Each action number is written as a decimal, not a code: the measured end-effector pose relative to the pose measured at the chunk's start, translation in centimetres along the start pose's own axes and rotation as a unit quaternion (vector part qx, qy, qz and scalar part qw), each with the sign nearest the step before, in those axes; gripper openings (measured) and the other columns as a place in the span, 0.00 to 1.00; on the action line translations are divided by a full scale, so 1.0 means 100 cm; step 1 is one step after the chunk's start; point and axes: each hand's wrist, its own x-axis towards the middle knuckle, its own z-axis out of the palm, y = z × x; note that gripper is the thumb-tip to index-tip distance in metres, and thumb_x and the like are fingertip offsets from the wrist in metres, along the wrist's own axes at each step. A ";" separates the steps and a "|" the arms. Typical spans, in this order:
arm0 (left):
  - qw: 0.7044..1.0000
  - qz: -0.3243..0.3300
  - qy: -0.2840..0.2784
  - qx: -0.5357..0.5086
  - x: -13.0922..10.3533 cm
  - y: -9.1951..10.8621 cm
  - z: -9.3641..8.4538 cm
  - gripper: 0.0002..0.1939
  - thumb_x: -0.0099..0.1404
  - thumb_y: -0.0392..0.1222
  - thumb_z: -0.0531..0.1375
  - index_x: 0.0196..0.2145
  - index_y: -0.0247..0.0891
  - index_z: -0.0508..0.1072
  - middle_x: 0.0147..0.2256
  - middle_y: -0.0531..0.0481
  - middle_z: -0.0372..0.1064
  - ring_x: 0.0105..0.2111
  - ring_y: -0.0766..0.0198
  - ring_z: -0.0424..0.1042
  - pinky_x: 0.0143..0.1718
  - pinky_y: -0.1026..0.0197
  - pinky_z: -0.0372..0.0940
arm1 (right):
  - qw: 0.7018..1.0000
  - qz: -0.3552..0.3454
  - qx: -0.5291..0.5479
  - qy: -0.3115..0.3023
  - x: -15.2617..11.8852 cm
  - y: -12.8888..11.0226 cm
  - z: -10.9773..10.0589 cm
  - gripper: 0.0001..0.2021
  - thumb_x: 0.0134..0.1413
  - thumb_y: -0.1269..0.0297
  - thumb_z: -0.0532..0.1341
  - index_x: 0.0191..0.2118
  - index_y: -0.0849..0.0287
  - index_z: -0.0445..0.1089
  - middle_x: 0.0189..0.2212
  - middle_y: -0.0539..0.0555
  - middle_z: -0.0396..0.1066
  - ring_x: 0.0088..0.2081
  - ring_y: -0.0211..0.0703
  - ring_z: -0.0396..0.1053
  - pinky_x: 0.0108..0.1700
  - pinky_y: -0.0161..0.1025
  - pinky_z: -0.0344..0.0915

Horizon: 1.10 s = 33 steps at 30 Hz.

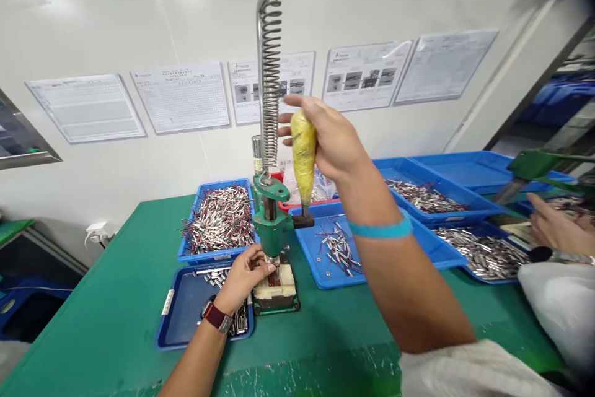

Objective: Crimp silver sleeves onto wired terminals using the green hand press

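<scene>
A green hand press (pixel 272 223) with a tall coil spring stands in front of me. My right hand (pixel 328 137) is loosely around its yellow-wrapped lever handle (pixel 304 149), the palm against it and the fingers reaching past behind it. The handle points upward. At the foot of the press my left hand (pixel 248 273) is closed in a pinch under the ram, at the pale base block (pixel 281 288). Whatever the fingertips hold there is too small and covered to make out.
A blue bin (pixel 186 248) of wired metal parts and a dark blue tray (pixel 179 322) of cylinders lie left. Right of the press is a blue tray (pixel 320 276) with wired parts. Farther right are more trays, another person's hand (pixel 553 223) and a green machine (pixel 534 165).
</scene>
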 end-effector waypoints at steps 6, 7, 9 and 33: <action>0.999 -0.006 0.020 0.036 -0.001 -0.001 -0.001 0.18 0.62 0.46 0.65 0.48 0.37 0.73 0.39 0.47 0.72 0.37 0.60 0.68 0.40 0.62 0.61 | 0.986 -0.087 0.145 -0.005 -0.064 -0.049 0.013 0.16 0.62 0.55 0.56 0.26 0.58 0.67 0.19 0.48 0.65 0.18 0.35 0.63 0.19 0.33 0.61; 0.999 -0.006 0.019 0.031 -0.001 -0.002 -0.001 0.17 0.62 0.46 0.65 0.47 0.37 0.73 0.40 0.47 0.72 0.38 0.60 0.68 0.41 0.61 0.61 | 0.985 -0.090 0.148 0.004 -0.076 -0.054 0.013 0.15 0.63 0.58 0.56 0.26 0.58 0.68 0.20 0.49 0.65 0.18 0.35 0.64 0.19 0.33 0.60; 1.000 -0.008 0.018 0.017 0.000 -0.002 0.000 0.17 0.63 0.45 0.64 0.48 0.37 0.73 0.41 0.47 0.72 0.40 0.59 0.69 0.43 0.60 0.62 | 0.984 -0.076 0.162 0.000 -0.087 -0.053 0.010 0.16 0.64 0.57 0.54 0.29 0.58 0.70 0.21 0.49 0.68 0.19 0.35 0.66 0.20 0.32 0.61; 0.919 0.071 0.329 0.204 0.000 0.038 -0.063 0.23 0.61 0.50 0.64 0.53 0.46 0.70 0.49 0.47 0.72 0.47 0.56 0.70 0.46 0.58 0.65 | 0.723 0.324 -0.524 -0.313 -0.180 0.158 -0.103 0.08 0.50 0.69 0.60 0.35 0.62 0.76 0.34 0.62 0.77 0.38 0.51 0.74 0.38 0.38 0.63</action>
